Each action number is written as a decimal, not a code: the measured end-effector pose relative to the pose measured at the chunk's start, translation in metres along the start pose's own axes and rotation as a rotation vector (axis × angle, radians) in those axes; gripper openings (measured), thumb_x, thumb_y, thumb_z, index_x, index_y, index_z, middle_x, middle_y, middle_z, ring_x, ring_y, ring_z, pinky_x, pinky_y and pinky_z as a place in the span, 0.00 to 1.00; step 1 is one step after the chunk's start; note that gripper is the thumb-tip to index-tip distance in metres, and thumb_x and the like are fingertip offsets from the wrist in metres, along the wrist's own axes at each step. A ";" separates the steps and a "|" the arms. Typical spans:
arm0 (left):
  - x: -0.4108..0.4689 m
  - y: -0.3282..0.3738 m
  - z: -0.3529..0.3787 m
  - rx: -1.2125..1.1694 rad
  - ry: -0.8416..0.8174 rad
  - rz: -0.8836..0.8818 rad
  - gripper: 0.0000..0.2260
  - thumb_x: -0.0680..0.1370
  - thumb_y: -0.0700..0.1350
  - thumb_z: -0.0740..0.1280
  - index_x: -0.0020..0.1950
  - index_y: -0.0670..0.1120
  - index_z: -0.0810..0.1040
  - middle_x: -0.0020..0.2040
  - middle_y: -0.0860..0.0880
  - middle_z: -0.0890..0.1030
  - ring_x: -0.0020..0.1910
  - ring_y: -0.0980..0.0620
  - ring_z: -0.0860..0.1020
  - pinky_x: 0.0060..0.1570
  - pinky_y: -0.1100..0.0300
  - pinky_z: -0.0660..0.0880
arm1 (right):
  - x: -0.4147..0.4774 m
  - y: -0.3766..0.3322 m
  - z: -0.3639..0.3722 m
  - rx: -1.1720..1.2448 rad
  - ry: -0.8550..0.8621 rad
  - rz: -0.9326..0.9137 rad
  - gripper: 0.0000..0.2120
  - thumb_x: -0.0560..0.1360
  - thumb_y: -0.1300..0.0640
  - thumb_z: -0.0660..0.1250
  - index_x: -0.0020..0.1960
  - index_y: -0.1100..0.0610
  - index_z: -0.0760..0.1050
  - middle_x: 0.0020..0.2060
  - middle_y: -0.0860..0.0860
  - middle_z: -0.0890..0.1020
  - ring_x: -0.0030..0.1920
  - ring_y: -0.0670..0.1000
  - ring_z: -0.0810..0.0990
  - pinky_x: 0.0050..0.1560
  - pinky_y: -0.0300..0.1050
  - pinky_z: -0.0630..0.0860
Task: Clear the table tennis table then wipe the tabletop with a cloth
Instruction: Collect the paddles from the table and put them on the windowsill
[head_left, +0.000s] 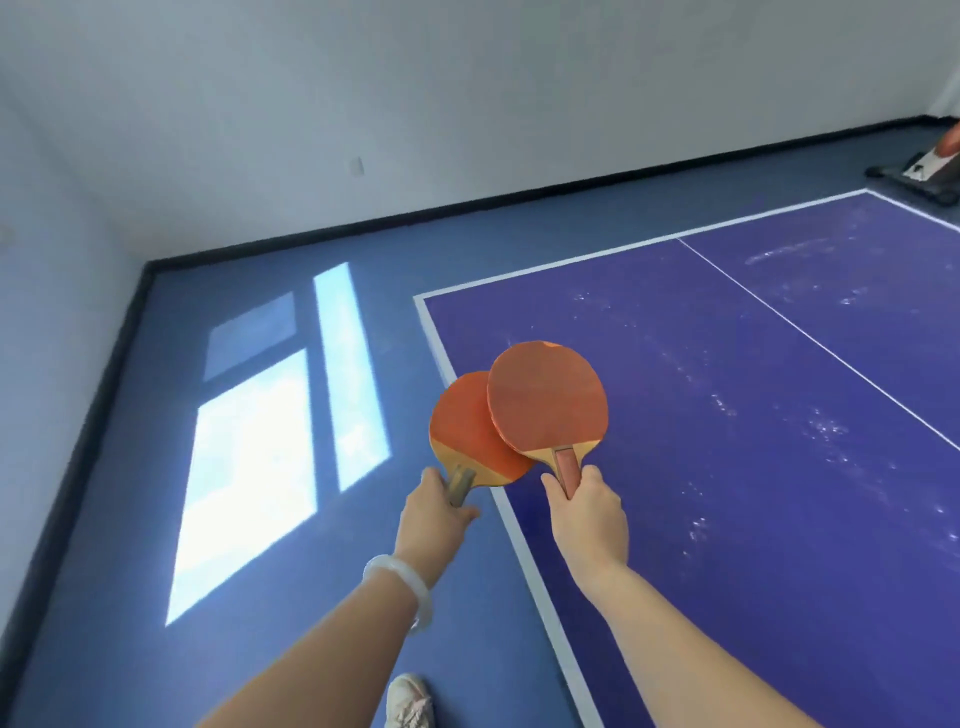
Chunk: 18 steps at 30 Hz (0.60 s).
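Right paddle (545, 397) overlaps left paddle (462, 431) above the table (727, 415) edge.

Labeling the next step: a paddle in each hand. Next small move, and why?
Probably swing both paddles clear of the table and set them down elsewhere. The left hand grips the left paddle, the right hand the right paddle, blades overlapping over the table's edge; white smears await wiping, and both hands are full.

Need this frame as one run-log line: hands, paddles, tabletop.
left hand: grips left orange-rubber wooden paddle by handle | right hand: grips right orange-rubber wooden paddle, blade overlapping left one | purple-blue tabletop: white smudges, unwiped
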<state>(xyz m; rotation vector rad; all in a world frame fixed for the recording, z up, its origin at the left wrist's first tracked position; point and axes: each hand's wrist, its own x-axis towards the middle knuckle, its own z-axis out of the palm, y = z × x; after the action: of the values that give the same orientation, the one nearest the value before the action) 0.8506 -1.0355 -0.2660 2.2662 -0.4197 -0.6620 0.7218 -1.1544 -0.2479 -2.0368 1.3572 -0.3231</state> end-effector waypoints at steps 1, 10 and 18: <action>-0.008 -0.013 -0.012 0.000 0.036 -0.037 0.17 0.73 0.44 0.73 0.42 0.48 0.62 0.39 0.49 0.72 0.32 0.50 0.69 0.29 0.57 0.65 | -0.009 -0.007 0.009 -0.014 -0.034 -0.031 0.18 0.81 0.42 0.61 0.49 0.58 0.68 0.41 0.52 0.78 0.40 0.55 0.78 0.38 0.50 0.76; -0.073 -0.134 -0.142 -0.134 0.378 -0.299 0.17 0.74 0.45 0.73 0.44 0.47 0.62 0.40 0.48 0.72 0.33 0.50 0.70 0.29 0.57 0.65 | -0.093 -0.114 0.115 -0.097 -0.341 -0.326 0.18 0.81 0.45 0.63 0.52 0.61 0.69 0.45 0.57 0.80 0.44 0.59 0.78 0.43 0.52 0.75; -0.142 -0.257 -0.275 -0.323 0.682 -0.448 0.18 0.74 0.47 0.73 0.42 0.48 0.61 0.40 0.49 0.71 0.32 0.51 0.67 0.29 0.60 0.64 | -0.215 -0.237 0.234 -0.137 -0.586 -0.607 0.18 0.80 0.43 0.62 0.49 0.59 0.68 0.44 0.56 0.79 0.44 0.60 0.77 0.41 0.50 0.73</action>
<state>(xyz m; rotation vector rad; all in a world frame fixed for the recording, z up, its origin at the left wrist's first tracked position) 0.9180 -0.6400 -0.2390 2.1139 0.5001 -0.1136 0.9265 -0.8151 -0.2391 -2.3679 0.4062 0.1195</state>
